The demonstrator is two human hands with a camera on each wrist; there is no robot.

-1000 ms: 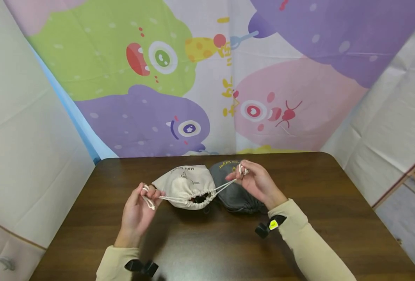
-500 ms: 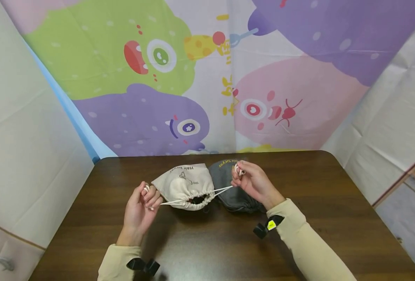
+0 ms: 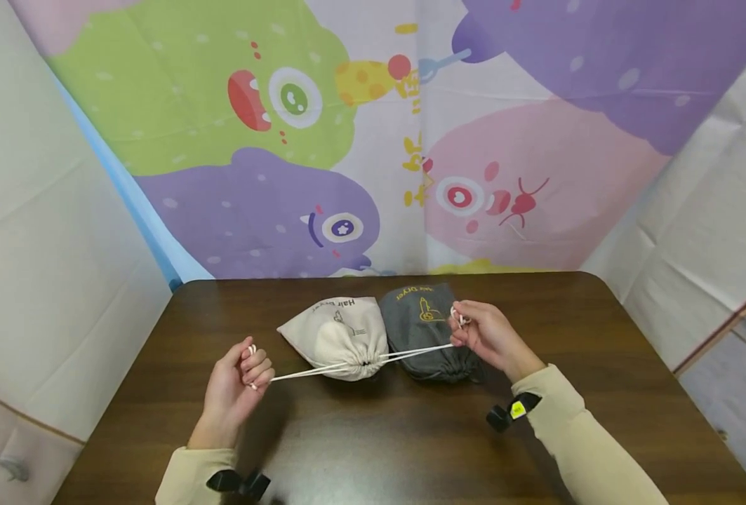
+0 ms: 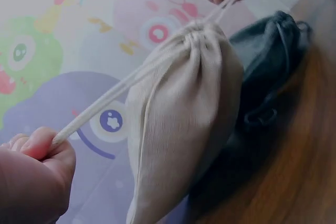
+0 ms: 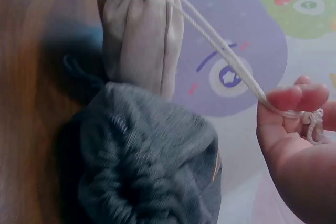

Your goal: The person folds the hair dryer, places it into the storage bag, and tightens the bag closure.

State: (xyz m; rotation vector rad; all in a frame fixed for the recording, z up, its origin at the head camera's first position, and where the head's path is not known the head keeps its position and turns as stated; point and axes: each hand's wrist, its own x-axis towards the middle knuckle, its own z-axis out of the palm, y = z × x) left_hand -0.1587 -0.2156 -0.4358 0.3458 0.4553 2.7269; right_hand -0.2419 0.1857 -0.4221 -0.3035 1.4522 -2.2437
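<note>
the head view shows the left hand (image 3: 236, 379) and right hand (image 3: 483, 333) each pinching an end of the white drawstring (image 3: 410, 353), stretched taut to either side of the cream drawstring pouch (image 3: 341, 340). the pouch lies on the dark wooden surface (image 3: 410, 435), touching a grey drawstring pouch (image 3: 426, 330). only the left wrist view shows the cream pouch's mouth gathered shut. behind hangs a cartoon monster backdrop (image 3: 347, 140).
</note>
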